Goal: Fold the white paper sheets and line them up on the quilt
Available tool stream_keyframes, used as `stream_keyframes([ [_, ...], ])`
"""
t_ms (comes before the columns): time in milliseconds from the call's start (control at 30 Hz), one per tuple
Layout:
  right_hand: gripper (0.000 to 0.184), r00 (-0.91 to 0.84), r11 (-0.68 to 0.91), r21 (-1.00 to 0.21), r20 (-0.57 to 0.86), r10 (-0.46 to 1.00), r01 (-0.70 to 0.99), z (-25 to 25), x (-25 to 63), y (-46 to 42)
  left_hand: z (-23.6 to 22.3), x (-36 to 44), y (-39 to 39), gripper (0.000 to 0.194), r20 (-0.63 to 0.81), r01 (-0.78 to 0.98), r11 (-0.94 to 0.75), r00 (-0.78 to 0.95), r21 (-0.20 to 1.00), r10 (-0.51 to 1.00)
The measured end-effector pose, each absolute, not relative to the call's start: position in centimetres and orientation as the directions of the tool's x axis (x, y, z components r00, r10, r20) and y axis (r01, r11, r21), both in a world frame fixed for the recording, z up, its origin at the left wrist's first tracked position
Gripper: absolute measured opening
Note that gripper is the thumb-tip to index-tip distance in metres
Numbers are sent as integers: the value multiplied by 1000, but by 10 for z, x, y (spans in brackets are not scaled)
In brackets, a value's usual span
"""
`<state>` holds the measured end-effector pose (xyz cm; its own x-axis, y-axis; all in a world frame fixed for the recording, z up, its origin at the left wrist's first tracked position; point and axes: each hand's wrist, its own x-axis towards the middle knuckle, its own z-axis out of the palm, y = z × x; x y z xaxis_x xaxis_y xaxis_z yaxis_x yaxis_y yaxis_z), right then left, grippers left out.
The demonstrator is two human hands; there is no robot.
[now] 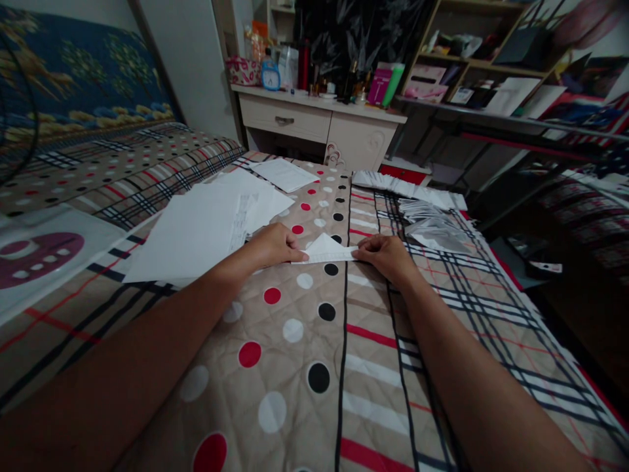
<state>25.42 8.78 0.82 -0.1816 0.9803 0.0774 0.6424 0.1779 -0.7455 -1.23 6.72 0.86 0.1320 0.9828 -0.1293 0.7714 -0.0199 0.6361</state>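
Note:
A small folded piece of white paper [326,249] lies on the patterned bedspread [304,341], a triangular peak at its far side and a straight strip along its near edge. My left hand [278,246] pinches the strip's left end between thumb and fingers. At the right end, my right hand [386,254] grips the strip the same way. Just left of my left hand is a spread stack of white sheets [191,223], one bearing print. Beyond my right hand sits a bunch of folded papers [432,223].
A smaller paper stack [285,174] lies farther back, and a long row of folded papers [407,187] is at the back right. A plastic bag with a purple print [44,255] lies at left. A white dresser [314,121] with bottles and a blue clock [270,75] stands behind the bed.

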Motion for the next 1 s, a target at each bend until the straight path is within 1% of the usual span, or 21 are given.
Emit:
stream_keyframes([
  [200,15,-181,205,-733,112,977,649,5,255,89,8,-13,67,31,-127,762,-18,132,648,983],
  [433,12,-163,207,-683,129,978,701,2,253,90,4,-15,70,31,-98,762,-72,176,643,980],
  [633,14,-204,245,-675,141,969,696,2,254,90,9,-11,65,28,-103,779,-50,146,624,984],
  [800,13,-178,229,-668,146,973,708,3,253,89,8,-10,64,27,-103,787,-42,132,615,986],
  [1000,11,-178,251,-584,181,967,772,4,250,85,7,-10,63,28,-44,816,-101,153,569,987],
])
